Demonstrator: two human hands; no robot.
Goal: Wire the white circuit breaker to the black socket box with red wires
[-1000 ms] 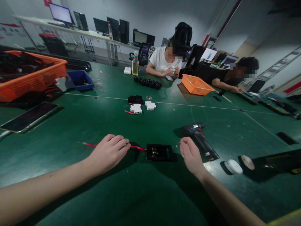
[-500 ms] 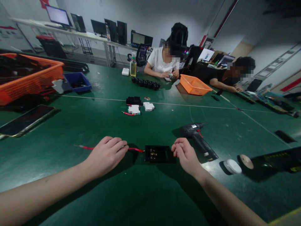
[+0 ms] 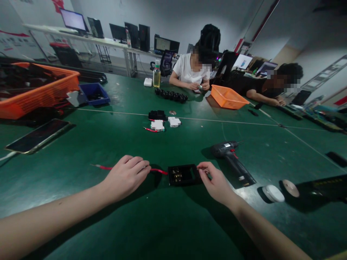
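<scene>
A small black box (image 3: 187, 174) with brass-coloured parts inside lies on the green table (image 3: 151, 224). From its left side runs a red cable (image 3: 159, 170), whose bare end points left. My left hand (image 3: 128, 176) is closed round the middle of this cable. At the box's right edge, my right hand (image 3: 215, 180) has its thumb and fingers pinched together; whether they grip the box or something small is hidden. A dark cordless screwdriver (image 3: 233, 161) lies to the right of that hand.
Farther off are white modules (image 3: 157, 125), a black part (image 3: 156, 115), an orange basket (image 3: 229, 97), a blue bin (image 3: 94, 94) and a bottle (image 3: 156, 76). A phone (image 3: 39, 135) lies left, a white round lid (image 3: 273, 193) right. Two people sit across the table.
The view has shifted slightly. My right thumb and fingers have closed at the box's right edge, and the box is turned a little. My left hand keeps its place on the cable.
</scene>
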